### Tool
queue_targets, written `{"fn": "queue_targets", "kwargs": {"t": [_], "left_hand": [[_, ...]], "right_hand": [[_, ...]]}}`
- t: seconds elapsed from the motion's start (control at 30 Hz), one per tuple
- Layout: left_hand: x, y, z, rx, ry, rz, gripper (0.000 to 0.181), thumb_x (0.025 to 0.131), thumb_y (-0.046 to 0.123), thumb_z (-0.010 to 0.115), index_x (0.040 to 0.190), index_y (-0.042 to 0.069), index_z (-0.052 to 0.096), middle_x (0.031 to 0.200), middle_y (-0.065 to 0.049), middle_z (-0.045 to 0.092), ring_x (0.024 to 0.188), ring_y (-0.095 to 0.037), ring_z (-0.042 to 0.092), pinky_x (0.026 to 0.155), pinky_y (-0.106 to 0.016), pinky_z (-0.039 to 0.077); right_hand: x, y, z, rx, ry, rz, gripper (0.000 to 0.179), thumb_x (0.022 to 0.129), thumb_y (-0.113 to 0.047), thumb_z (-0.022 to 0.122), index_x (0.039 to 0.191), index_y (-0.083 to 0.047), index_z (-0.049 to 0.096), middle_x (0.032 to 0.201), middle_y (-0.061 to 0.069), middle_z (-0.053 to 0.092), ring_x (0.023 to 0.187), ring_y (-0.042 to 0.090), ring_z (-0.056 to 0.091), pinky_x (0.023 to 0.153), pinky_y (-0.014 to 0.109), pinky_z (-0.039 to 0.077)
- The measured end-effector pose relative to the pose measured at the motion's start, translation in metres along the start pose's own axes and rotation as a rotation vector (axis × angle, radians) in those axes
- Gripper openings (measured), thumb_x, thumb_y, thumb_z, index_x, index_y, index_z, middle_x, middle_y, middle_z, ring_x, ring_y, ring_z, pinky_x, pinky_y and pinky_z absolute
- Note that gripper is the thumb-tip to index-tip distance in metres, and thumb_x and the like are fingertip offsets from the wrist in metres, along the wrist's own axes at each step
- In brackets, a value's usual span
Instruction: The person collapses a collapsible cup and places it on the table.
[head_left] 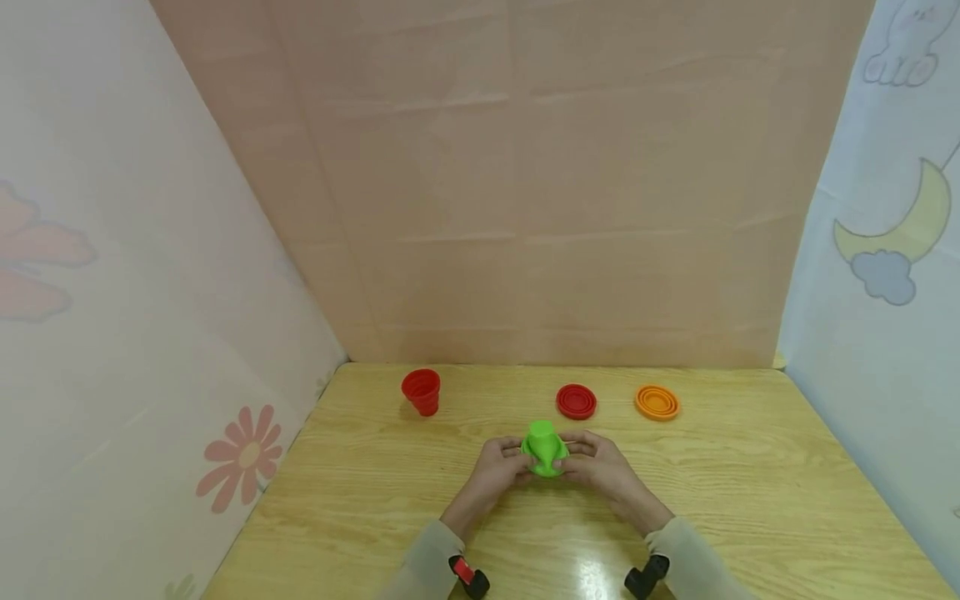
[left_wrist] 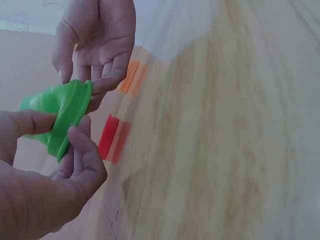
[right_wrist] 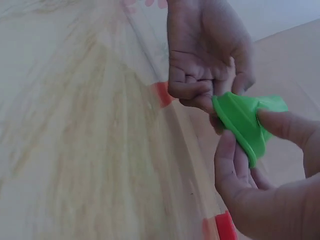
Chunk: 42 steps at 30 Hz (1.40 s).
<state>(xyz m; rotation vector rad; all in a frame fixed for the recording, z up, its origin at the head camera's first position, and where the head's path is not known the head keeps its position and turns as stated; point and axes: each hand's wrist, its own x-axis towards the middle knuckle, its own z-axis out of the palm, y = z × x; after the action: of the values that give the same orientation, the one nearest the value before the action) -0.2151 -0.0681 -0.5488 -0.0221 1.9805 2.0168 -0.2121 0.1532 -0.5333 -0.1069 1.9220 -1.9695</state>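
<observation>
A green collapsible cup (head_left: 543,442) is held between both hands above the front middle of the table, its narrow base up and wide rim down. Its wall looks partly folded and dented in the left wrist view. My left hand (head_left: 498,465) pinches it from the left, thumb on the wall and fingers under the rim (left_wrist: 75,122). From the other side my right hand (head_left: 600,467) grips it the same way, its thumb pressing into the green wall (right_wrist: 245,125). The inside of the cup is hidden.
An expanded red cup (head_left: 423,392) stands at the back left of the wooden table (head_left: 360,500). Toward the back right lie a flattened red cup (head_left: 577,402) and a flattened orange cup (head_left: 657,402). Fabric walls close in the back and both sides.
</observation>
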Motion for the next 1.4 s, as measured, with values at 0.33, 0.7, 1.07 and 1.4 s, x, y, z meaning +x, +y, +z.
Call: {"fn": "queue_targets", "kwargs": {"t": [0.33,0.7,1.07,1.4], "left_hand": [[-0.004,0.007,0.0,-0.029,0.006,-0.032,0.054,0.09,0.008,0.066,0.141,-0.009,0.057,0.092,-0.006,0.077,0.074,-0.011,0.07,0.068,-0.023,0.059],[-0.009,0.012,0.004,0.057,0.018,-0.007,0.048,0.091,0.01,0.065,0.136,-0.007,0.062,0.094,-0.007,0.077,0.077,-0.012,0.068,0.067,-0.024,0.055],[-0.008,0.005,0.009,0.099,0.05,-0.011,0.05,0.09,0.01,0.065,0.137,-0.006,0.062,0.093,-0.005,0.076,0.077,-0.012,0.065,0.065,-0.024,0.054],[-0.01,0.007,0.007,0.05,-0.047,-0.01,0.05,0.091,0.011,0.067,0.137,-0.008,0.061,0.112,-0.012,0.077,0.087,-0.013,0.069,0.073,-0.025,0.058]], "right_hand": [[0.001,0.0,-0.008,0.081,-0.083,0.021,0.074,0.093,-0.011,0.08,0.154,0.001,0.04,0.141,0.017,0.058,0.111,0.021,0.071,0.102,0.041,0.062],[0.002,-0.001,0.002,0.046,-0.006,0.01,0.072,0.089,-0.007,0.08,0.148,0.007,0.041,0.127,0.015,0.062,0.101,0.019,0.071,0.091,0.039,0.065],[0.001,0.002,0.009,0.033,0.064,0.02,0.065,0.088,-0.002,0.074,0.145,0.009,0.045,0.121,0.014,0.066,0.096,0.018,0.07,0.083,0.035,0.065],[-0.002,0.0,0.007,0.026,0.096,0.024,0.06,0.09,-0.003,0.073,0.144,0.007,0.048,0.114,0.01,0.069,0.095,0.017,0.069,0.081,0.035,0.065]]}}
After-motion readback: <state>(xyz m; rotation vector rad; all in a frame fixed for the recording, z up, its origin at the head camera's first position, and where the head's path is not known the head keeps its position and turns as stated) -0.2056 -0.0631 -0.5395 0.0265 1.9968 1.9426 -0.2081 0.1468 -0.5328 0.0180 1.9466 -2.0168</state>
